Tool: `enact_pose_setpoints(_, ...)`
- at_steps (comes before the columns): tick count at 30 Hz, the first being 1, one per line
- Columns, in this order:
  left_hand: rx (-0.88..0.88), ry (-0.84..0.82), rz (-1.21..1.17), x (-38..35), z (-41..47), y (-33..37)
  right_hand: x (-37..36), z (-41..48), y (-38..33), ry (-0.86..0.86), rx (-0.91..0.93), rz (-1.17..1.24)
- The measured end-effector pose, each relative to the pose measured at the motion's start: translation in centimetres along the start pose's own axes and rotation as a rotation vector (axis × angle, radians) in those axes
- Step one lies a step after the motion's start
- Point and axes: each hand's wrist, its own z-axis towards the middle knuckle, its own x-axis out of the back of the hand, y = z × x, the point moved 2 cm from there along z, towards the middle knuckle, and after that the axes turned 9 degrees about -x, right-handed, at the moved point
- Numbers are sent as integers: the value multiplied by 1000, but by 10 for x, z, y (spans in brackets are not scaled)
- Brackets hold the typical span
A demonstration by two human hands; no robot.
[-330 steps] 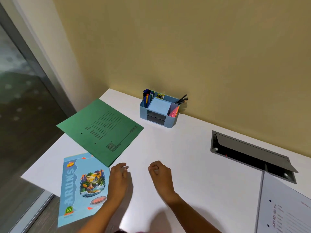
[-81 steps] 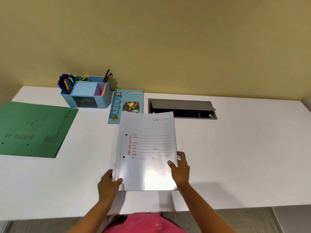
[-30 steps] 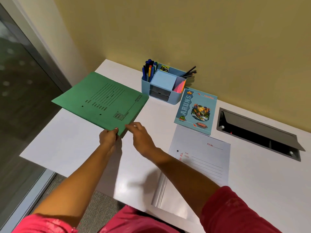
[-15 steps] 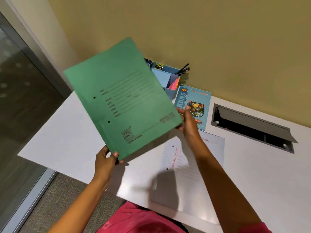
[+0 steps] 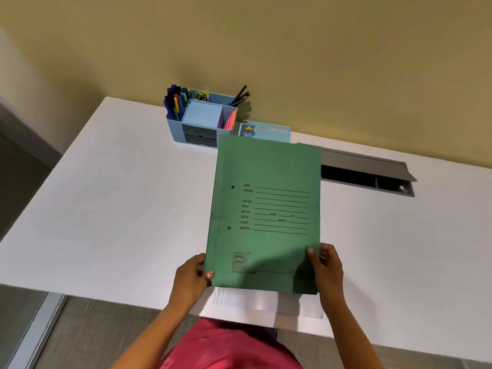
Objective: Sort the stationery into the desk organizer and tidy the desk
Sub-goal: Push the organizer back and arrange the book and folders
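The green folder [image 5: 266, 217] no longer lies on the left stretch of the tabletop [image 5: 106, 209], where it sat a second ago. At the back, by the wall, stands the desk organizer [image 5: 202, 121], with pens [image 5: 174, 102] upright in its left compartment (it looks well stocked already). The left grip [image 5: 190, 278] pinches the green folder at its lower left corner, thumb on top.

Half a second ago the folder was lifted and tilted. Now it hangs square and portrait in front of the person, directly over the white folder [image 5: 266, 302], of which only the near edge shows. I cannot tell whether the two touch yet. The green folder also hides most of the blue notebook [image 5: 266, 130], which lies just beside the organizer.

The right grip [image 5: 326, 267] pinches the lower right corner. Further right is the open cable hatch [image 5: 367, 174].

By my judgement the sorting is done and the tidying has reached stacking. The folder still needs lowering and its edges squaring.
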Motion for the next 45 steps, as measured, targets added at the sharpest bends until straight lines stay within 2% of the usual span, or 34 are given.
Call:
enact_pose_setpoints(4,-18,-91,145,-19,2,-4,13,10,34,109,-163,-88)
enact_pose_setpoints(6,-7,-109,217,-26,3,-5,15,17,39,156,-164,-169)
enact_pose_setpoints(11,-25,-36,364,-36,4,-2,12,26,30,163,-178,-165)
enact_pose_setpoints(16,-50,-22,317,-44,9,5,13,39,32,137,-299,-135)
enact_pose_setpoints(21,130,-41,152,-39,27,20,17,41,35,-16,-309,-40)
enact_pose_setpoints(25,203,-125,50,-42,34,21,16,31,33,-100,-197,-13)
enact_pose_setpoints(31,127,-60,-56,-40,27,44,36,20,16,-83,-37,105)
enact_pose_setpoints(34,48,14,-50,-37,21,64,49,5,-7,-84,108,194)
enact_pose_setpoints(38,-143,166,-161,-36,18,98,56,-2,-34,-55,297,275)
enact_pose_setpoints(41,-284,209,-247,-37,22,119,58,2,-46,-26,361,262)
enact_pose_setpoints(45,-397,207,-349,-39,31,131,57,5,-50,-85,390,210)
